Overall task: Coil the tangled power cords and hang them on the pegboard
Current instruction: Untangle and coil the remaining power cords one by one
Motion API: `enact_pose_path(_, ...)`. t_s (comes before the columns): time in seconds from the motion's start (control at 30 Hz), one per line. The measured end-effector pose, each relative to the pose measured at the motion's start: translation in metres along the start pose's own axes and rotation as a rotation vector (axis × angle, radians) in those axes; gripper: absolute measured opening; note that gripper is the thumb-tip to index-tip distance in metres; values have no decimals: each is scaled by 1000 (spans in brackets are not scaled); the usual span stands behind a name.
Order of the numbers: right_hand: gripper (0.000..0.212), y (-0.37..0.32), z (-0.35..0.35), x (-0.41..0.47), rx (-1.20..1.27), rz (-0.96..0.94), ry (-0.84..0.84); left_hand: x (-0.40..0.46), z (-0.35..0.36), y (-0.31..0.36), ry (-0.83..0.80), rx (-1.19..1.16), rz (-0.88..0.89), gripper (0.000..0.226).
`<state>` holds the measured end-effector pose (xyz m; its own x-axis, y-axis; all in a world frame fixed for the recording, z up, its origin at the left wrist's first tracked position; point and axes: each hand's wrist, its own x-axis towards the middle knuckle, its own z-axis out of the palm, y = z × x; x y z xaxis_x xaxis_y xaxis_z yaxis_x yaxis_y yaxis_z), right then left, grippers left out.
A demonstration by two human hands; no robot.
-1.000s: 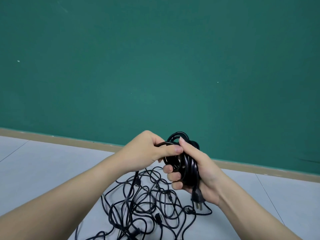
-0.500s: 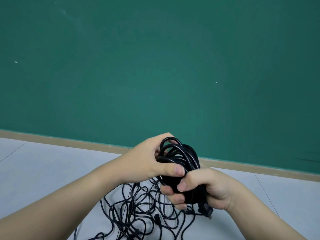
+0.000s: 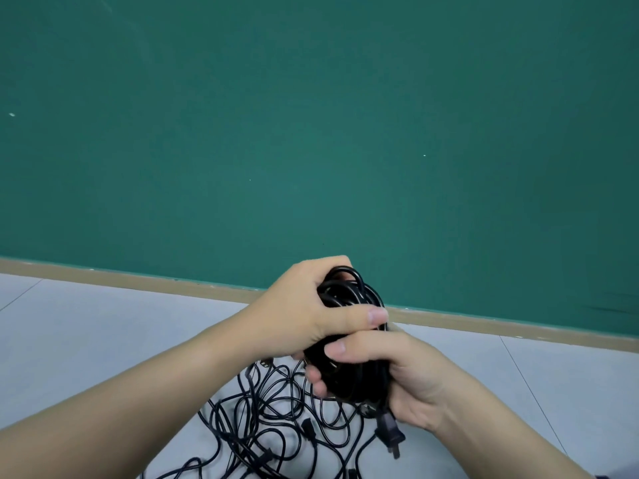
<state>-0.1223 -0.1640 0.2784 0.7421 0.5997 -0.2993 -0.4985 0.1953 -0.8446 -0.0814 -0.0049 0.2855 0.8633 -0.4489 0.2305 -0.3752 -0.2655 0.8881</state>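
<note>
My left hand [image 3: 304,305] and right hand [image 3: 397,368] both grip the coiled cord [image 3: 349,340], held above the tangled cords [image 3: 276,420] on the floor [image 3: 86,323]. I think it is springy, so I should hold across all loops.

The coiled cord [image 3: 349,340] you hold looks like black rubbery plastic with a slight gloss, as does the tangle [image 3: 276,426] below. Its plug [image 3: 389,432] looks matt black. The floor tiles [image 3: 103,323] appear smooth, the green wall [image 3: 311,133] matt.
</note>
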Motion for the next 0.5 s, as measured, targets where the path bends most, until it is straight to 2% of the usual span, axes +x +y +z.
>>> enact_pose_path(0.2,36,-2,7,-2,50,-76,152,9,8,-8,67,92,2,43)
enact_pose_path(0.3,29,1,15,-1,80,-129,196,13,15,-15,140,335,41,49)
enact_pose_path(0.4,26,8,20,-2,110,-69,159,12,21,-21,167,543,81,55)
enact_pose_path(0.5,21,9,15,-3,148,89,133,9,22,-25,103,521,85,55)
